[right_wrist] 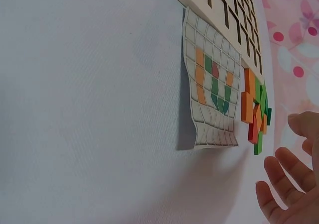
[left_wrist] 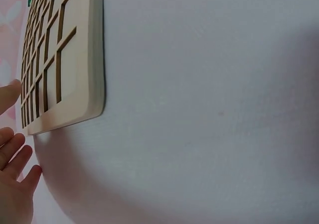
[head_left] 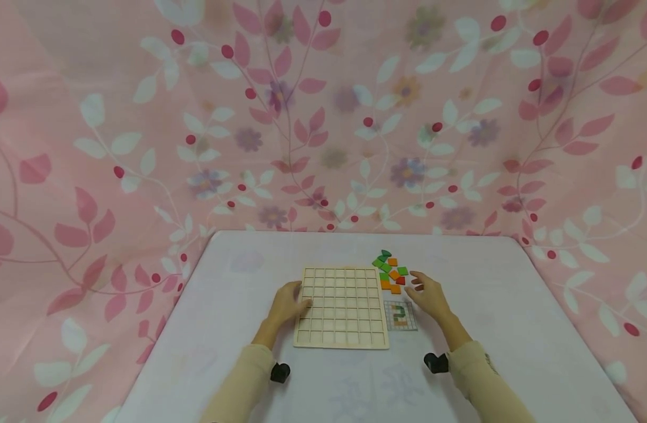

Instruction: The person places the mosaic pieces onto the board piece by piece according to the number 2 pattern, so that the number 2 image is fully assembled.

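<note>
A pale wooden board (head_left: 341,344) with a grid of square recesses lies flat in the middle of the table. At its left edge is my left hand (head_left: 288,302), thumb over the frame and fingers outside it; the left wrist view shows those fingers (left_wrist: 18,157) loosely bent, gripping nothing. My right hand (head_left: 429,296) hovers with parted fingers, holding nothing, just right of a loose cluster of green, orange and red tiles (head_left: 395,289). Below the cluster, a gridded pattern card (head_left: 391,325) with a coloured figure lies against the board's right side, its near end curling up in the right wrist view.
A white cloth covers the table (head_left: 207,329). Behind and on both sides hangs a pink curtain (head_left: 323,147) printed with leaves and flowers. Black wrist mounts (head_left: 436,363) sit at both sleeve cuffs.
</note>
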Demonstrator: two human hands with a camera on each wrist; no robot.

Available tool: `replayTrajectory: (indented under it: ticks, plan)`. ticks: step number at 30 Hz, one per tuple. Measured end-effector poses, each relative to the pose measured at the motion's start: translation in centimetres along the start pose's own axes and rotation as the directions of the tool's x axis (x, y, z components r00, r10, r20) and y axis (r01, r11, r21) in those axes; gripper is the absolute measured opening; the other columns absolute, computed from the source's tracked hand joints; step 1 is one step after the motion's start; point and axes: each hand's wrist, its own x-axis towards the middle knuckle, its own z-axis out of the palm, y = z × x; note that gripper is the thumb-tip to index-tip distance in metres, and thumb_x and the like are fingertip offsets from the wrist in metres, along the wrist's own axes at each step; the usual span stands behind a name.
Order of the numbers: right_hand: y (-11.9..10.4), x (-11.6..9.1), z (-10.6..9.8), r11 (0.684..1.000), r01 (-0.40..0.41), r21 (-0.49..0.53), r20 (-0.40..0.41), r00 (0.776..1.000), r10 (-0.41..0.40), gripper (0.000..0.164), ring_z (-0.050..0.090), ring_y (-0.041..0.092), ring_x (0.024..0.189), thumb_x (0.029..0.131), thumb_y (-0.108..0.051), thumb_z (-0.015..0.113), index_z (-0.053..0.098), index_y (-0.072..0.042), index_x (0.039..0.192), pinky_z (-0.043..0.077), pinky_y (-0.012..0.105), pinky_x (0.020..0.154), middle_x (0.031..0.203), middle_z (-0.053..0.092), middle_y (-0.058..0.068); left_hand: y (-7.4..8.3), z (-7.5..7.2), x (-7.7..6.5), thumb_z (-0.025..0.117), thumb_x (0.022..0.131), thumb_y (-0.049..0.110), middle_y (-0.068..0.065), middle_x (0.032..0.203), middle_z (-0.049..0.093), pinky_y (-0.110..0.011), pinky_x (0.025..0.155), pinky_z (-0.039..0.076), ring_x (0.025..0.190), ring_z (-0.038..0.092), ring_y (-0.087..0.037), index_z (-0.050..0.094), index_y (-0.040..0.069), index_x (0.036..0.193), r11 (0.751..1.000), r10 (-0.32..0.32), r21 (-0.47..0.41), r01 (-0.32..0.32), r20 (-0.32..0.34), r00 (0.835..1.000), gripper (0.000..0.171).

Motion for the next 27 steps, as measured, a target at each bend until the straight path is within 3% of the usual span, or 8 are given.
replayTrajectory:
  ticks: [5,12,20,27]
  plan:
    - [0.3,0.7,1.0,0.999,-0.037,-0.015,0.011,0.999,0.037,0.047,0.062,0.040,0.091,0.086,-0.010,0.065,0.050,0.009,0.127,0.053,0.051,0.082,0.106,0.062,0.030,-0.6,0.3,-0.3,0.076,0.077,0.018,-0.030,0.122,0.056,-0.051,0.102,0.040,0.117,0.051,-0.044,0.052,-0.015,0.122,0.999,0.009,-0.046,-0.009,0.002,1.000,0.061]
    - [0.7,1.3,2.2,0.996,-0.086,-0.022,0.040,0.995,0.087,0.045,0.061,0.038,0.092,0.086,-0.010,0.065,0.051,0.011,0.124,0.051,0.051,0.084,0.106,0.061,0.029,-1.0,-0.1,-0.5,0.075,0.078,0.018,-0.031,0.127,0.052,-0.050,0.103,0.038,0.121,0.048,-0.045,0.053,-0.012,0.123,0.997,0.070,0.014,-0.071,0.071,0.995,0.059]
    - [1.1,1.7,2.4,0.992,-0.102,-0.074,0.065,0.992,0.107,0.042,0.060,0.034,0.087,0.084,-0.010,0.066,0.055,0.009,0.121,0.052,0.049,0.081,0.101,0.062,0.026,-1.1,-1.5,0.4,0.078,0.075,0.023,-0.025,0.131,0.053,-0.046,0.106,0.036,0.124,0.047,-0.039,0.056,-0.003,0.127,0.990,-0.021,0.137,-0.012,0.233,0.972,0.062]
    - [0.8,2.4,2.3,0.994,-0.093,-0.056,0.077,0.992,0.097,0.039,0.061,0.035,0.086,0.084,-0.012,0.067,0.058,0.010,0.115,0.052,0.049,0.081,0.096,0.062,0.024,-1.1,-2.1,1.1,0.081,0.071,0.025,-0.022,0.131,0.053,-0.044,0.107,0.035,0.125,0.046,-0.038,0.056,-0.004,0.127,0.985,-0.038,0.173,-0.010,0.274,0.961,0.067]
